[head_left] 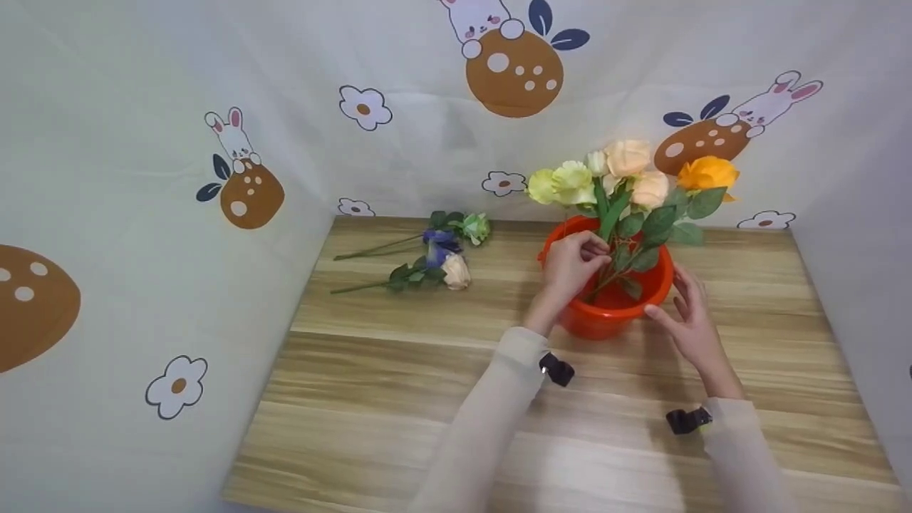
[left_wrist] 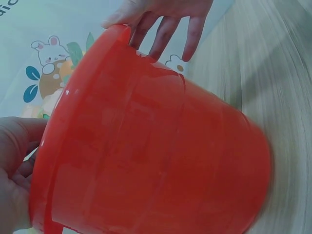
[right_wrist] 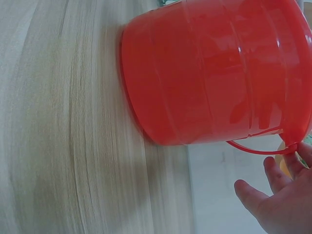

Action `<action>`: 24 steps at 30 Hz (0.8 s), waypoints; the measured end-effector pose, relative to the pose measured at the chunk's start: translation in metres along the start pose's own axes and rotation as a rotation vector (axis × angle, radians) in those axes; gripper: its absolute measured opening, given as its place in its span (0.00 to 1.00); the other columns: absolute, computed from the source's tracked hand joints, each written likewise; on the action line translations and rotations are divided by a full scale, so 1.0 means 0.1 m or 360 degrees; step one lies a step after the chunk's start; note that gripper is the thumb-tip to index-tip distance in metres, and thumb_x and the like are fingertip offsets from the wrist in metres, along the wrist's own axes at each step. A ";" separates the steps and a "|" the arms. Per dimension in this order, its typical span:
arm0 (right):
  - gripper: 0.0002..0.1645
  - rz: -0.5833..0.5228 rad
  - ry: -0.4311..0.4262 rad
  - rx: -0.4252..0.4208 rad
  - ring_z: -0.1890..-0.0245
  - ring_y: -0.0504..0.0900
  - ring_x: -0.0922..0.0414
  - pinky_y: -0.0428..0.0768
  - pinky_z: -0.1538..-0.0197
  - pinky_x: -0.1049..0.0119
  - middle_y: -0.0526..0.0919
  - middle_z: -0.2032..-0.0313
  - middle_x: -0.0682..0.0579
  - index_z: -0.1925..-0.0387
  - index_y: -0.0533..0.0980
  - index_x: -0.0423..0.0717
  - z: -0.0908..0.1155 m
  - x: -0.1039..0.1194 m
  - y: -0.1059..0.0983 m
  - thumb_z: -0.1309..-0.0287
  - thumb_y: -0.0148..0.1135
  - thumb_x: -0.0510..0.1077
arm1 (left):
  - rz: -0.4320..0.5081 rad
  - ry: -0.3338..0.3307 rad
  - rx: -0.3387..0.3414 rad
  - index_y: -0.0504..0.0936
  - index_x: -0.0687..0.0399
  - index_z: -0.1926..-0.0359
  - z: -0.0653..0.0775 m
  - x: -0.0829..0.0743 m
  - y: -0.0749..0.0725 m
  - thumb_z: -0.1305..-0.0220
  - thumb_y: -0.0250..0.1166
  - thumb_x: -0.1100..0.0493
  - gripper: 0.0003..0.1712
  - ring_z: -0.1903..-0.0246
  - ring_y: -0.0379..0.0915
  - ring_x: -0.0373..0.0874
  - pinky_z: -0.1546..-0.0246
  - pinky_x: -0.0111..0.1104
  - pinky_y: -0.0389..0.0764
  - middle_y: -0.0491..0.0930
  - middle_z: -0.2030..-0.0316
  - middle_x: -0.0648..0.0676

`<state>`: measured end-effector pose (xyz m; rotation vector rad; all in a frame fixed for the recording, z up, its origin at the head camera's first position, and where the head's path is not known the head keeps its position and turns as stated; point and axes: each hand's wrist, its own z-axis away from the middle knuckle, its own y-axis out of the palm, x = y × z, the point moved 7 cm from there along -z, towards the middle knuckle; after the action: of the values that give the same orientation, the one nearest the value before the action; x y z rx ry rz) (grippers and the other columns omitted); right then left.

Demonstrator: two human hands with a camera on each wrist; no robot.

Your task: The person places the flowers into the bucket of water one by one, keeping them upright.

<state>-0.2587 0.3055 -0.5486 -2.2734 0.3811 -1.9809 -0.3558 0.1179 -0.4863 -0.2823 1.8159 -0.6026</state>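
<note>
A red bucket (head_left: 602,324) stands on the table, holding artificial flowers: yellow-green blooms (head_left: 572,184), peach roses (head_left: 628,158) and an orange rose (head_left: 709,177). My left hand (head_left: 570,265) reaches over the bucket's left rim, fingertips curled together at a green flower stem (head_left: 610,222). In the left wrist view, the rim partly hides those fingers. At the bucket's right side is my right hand (head_left: 695,324), thumb by the rim and fingers spread along the outside. The right wrist view shows its fingertips touching the rim near the red handle (right_wrist: 261,152), other fingers apart from the wall.
To the left on the wooden table (head_left: 399,370) lie several loose flowers: a green one (head_left: 476,228), a purple-blue one (head_left: 443,248) and a peach rose (head_left: 456,272), stems pointing left. A printed cloth (head_left: 427,142) hangs behind the table and along its sides.
</note>
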 end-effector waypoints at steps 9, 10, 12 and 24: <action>0.50 -0.0008 -0.0001 0.0014 0.24 0.50 0.40 0.48 0.25 0.34 0.49 0.25 0.41 0.22 0.48 0.46 0.00 -0.01 0.01 0.38 0.64 0.33 | 0.0195 -0.0005 -0.0010 0.87 0.56 0.63 -0.01 0.02 -0.03 0.43 0.74 0.63 0.07 0.69 0.84 0.35 0.65 0.15 0.79 0.89 0.65 0.53; 0.50 -0.0006 0.0001 0.0013 0.24 0.50 0.40 0.48 0.25 0.34 0.49 0.25 0.41 0.22 0.48 0.46 0.00 0.00 0.01 0.38 0.64 0.33 | 0.0224 -0.0009 -0.0008 0.86 0.57 0.62 -0.01 0.01 -0.03 0.43 0.74 0.63 0.07 0.69 0.83 0.35 0.65 0.15 0.79 0.89 0.65 0.53; 0.50 -0.0004 0.0002 0.0013 0.24 0.50 0.40 0.49 0.25 0.34 0.49 0.25 0.41 0.22 0.48 0.46 -0.01 -0.01 0.00 0.38 0.64 0.33 | 0.0280 -0.0020 -0.0004 0.86 0.58 0.62 -0.02 0.01 -0.04 0.43 0.73 0.64 0.07 0.69 0.84 0.36 0.64 0.16 0.80 0.89 0.65 0.54; 0.50 0.0015 0.0005 0.0011 0.24 0.50 0.39 0.50 0.25 0.33 0.49 0.24 0.41 0.22 0.48 0.46 -0.02 0.00 -0.02 0.38 0.64 0.33 | 0.0519 0.0042 -0.0004 0.85 0.62 0.54 0.02 -0.08 -0.14 0.43 0.73 0.65 0.15 0.64 0.87 0.42 0.61 0.19 0.83 0.88 0.59 0.58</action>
<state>-0.2605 0.3073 -0.5482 -2.2605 0.3838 -1.9788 -0.3530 0.1098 -0.4727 0.0221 1.8376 -0.3762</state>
